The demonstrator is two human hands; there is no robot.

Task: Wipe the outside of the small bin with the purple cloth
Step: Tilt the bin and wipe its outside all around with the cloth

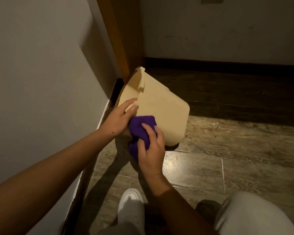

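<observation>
A small beige plastic bin [161,107] is tilted on its side above the floor, its open mouth turned left toward the wall and its base pointing right. My left hand [119,119] grips the bin's rim, thumb on the outside near the edge. My right hand [151,150] is closed on a bunched purple cloth [141,128], which presses against the bin's outer wall near its lower left part. The bin's inside and far side are hidden.
A white wall [41,82] runs along the left with a dark skirting. A wooden door frame [120,39] stands behind the bin. Worn wood-plank floor [227,158] stretches right. My white shoe [131,209] and pale trouser leg [249,216] are at the bottom.
</observation>
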